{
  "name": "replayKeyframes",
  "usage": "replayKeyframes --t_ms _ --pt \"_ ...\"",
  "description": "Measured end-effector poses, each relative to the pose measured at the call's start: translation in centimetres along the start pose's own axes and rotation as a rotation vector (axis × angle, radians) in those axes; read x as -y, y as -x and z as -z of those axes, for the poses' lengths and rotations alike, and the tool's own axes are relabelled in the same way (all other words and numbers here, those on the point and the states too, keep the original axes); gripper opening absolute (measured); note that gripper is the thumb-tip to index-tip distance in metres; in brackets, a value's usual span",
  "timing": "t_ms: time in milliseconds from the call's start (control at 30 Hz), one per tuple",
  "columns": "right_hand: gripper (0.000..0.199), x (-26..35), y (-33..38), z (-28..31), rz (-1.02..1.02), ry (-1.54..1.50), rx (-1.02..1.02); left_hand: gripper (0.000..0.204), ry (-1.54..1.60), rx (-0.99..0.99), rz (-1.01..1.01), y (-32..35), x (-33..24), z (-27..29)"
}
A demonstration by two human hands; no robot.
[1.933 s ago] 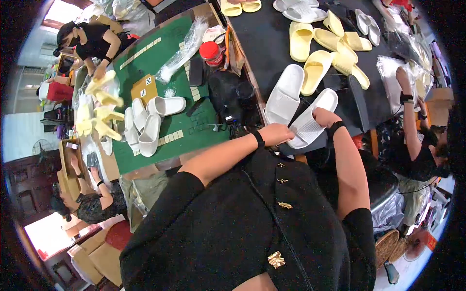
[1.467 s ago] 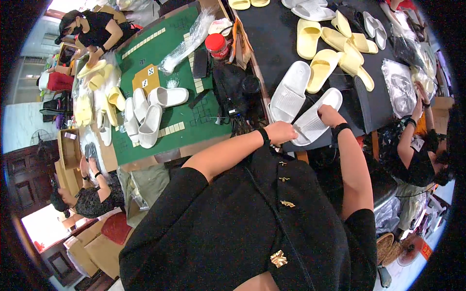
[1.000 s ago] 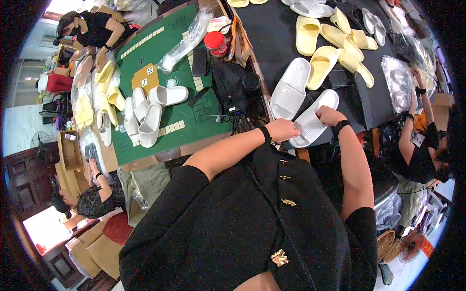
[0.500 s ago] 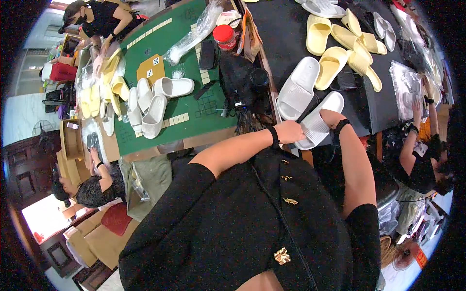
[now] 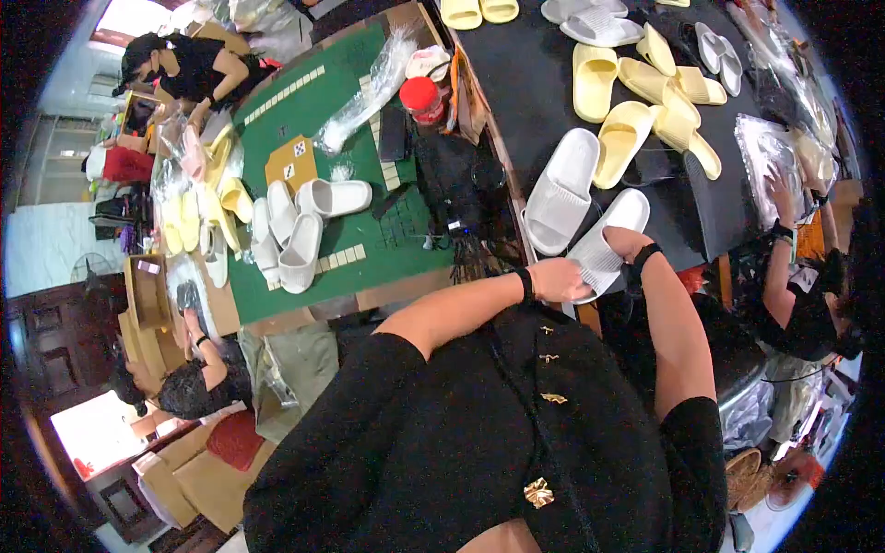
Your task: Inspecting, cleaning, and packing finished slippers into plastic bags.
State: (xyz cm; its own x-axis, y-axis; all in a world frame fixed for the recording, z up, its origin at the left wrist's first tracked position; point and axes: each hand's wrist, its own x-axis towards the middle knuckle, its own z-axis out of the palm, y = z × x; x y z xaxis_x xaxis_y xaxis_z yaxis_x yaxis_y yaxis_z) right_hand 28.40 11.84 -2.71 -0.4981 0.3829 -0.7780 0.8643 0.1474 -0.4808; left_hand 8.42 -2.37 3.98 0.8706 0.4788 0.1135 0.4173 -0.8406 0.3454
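Note:
A light grey slide slipper [image 5: 624, 215] with a ribbed strap is between my hands at the near edge of the black table. My left hand [image 5: 560, 279] is closed on its near end. At the slipper's right side my right hand [image 5: 629, 243] holds it, the fingers mostly hidden at the opening beside the strap. Just left of it, a matching grey slipper [image 5: 562, 189] lies on the table, apart from my hands. Beyond that lie a yellow slipper [image 5: 624, 143] and several more yellow ones.
On the left stands a green-topped table [image 5: 355, 263] with several grey slippers [image 5: 301, 253] and a red-lidded jar [image 5: 424, 100]. Dark cables [image 5: 475, 249] lie between the tables. A co-worker's hands [image 5: 782, 198] touch clear plastic bags [image 5: 761, 147] at right; other people work at left.
The whole view has shifted slightly, so the tables sit lower in it. Both hands keep hold of the grey slipper. A dark strip between the two grey slippers no longer shows.

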Motion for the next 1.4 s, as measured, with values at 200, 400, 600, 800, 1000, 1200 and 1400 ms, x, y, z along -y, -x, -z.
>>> replayKeyframes --t_ms 200,400,600,800,1000,1200,1400 --pt "0.024 1.2 2.8 0.2 0.213 0.275 -0.22 0.009 0.014 -0.063 0.012 0.2 0.2 -1.7" --pt "0.035 -2.2 1.0 -0.8 0.517 0.58 -0.37 0.02 0.21 -0.073 0.117 0.1 0.0 -5.6" --pt "0.027 -0.6 2.0 1.3 0.395 0.397 -0.123 0.012 0.239 -0.08 0.139 -0.1 0.0 -0.8" --pt "0.014 6.4 7.8 1.6 0.214 -0.352 -1.011 0.012 0.918 -0.243 0.578 1.3 1.7 2.2" --pt "0.021 11.6 8.7 -4.5 0.409 -0.681 -0.582 0.015 1.434 -0.621 0.669 1.8 3.0 0.3" --pt "0.038 13.6 10.1 -5.6 0.424 -0.765 -0.49 0.02 1.468 -0.68 0.668 2.4 3.1 -0.5" --pt "0.024 13.9 9.9 -6.2 0.382 -0.625 -0.602 0.017 1.372 -0.554 0.74 4.0 3.6 -0.3"
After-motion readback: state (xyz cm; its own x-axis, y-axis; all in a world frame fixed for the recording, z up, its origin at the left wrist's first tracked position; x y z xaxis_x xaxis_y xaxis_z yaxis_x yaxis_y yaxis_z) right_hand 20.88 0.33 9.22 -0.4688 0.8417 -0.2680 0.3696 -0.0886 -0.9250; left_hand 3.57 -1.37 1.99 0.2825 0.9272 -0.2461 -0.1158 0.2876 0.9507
